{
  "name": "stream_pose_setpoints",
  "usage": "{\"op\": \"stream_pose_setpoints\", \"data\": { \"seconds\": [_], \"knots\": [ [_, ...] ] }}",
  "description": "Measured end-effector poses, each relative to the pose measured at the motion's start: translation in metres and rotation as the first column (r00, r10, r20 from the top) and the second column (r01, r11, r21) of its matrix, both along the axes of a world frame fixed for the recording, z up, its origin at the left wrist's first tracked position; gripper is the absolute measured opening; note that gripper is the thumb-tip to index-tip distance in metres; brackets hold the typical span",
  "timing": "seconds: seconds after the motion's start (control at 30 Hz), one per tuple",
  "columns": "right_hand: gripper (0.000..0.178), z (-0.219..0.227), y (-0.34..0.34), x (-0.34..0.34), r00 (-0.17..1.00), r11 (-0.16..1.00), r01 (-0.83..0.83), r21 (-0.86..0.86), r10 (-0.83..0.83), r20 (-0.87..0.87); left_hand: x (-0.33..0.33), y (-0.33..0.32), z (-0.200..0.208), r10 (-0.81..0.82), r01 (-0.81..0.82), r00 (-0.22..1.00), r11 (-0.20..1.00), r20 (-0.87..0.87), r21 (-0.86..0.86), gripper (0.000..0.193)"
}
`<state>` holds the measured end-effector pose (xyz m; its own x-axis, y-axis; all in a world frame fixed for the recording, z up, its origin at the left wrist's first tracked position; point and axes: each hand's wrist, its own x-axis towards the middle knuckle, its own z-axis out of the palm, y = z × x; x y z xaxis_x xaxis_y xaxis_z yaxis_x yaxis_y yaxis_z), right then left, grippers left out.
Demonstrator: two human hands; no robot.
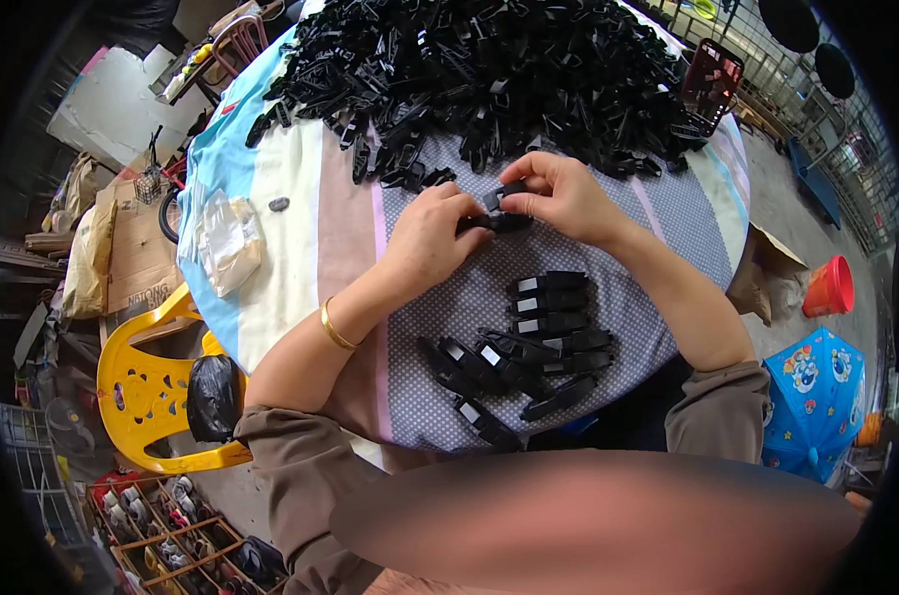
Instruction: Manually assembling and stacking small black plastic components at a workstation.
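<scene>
Over the table, my left hand (pixel 432 240) is closed on a long black plastic piece (pixel 510 223), which juts out past its fingertips. My right hand (pixel 566 201) pinches a small black part (pixel 511 189) between thumb and fingers, right against that piece. Whether the two are joined I cannot tell. Nearer to me lies a group of similar black plastic pieces (pixel 549 302), some stacked in a neat row and others fanned out. Several show a pale rectangular patch. Beyond my hands rises a large heap of black plastic parts (pixel 469 79).
A striped cloth (pixel 291 228) covers the table. On it are a clear plastic bag (pixel 229 243), a small dark object (pixel 279 204) and a propped phone (pixel 712 84). Around it stand a yellow chair (pixel 142 387), a red bucket (pixel 829 288) and a blue umbrella (pixel 814 402).
</scene>
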<state>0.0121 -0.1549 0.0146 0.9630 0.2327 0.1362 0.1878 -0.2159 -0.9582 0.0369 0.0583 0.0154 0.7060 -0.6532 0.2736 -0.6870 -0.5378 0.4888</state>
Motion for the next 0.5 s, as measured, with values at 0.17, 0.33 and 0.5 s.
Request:
{"op": "stream_pose_setpoints", "data": {
  "seconds": [0.17, 0.33, 0.5],
  "knots": [
    [0.023, 0.002, 0.004, -0.005, 0.847, 0.902, 0.184, -0.391, 0.057, 0.528, -0.001, 0.003, 0.001, 0.023, -0.024, 1.000, 0.999, -0.011, -0.021, 0.023],
    [0.023, 0.010, -0.010, -0.006, 0.859, 0.790, 0.154, -0.594, 0.190, 0.475, -0.001, 0.000, 0.001, 0.028, -0.029, 0.999, 0.999, -0.024, -0.027, 0.024],
    [0.021, 0.020, -0.013, -0.011, 0.863, 0.662, 0.178, -0.728, 0.249, 0.438, 0.001, 0.002, 0.000, 0.030, -0.032, 0.998, 0.999, -0.051, -0.042, 0.024]
  ]
}}
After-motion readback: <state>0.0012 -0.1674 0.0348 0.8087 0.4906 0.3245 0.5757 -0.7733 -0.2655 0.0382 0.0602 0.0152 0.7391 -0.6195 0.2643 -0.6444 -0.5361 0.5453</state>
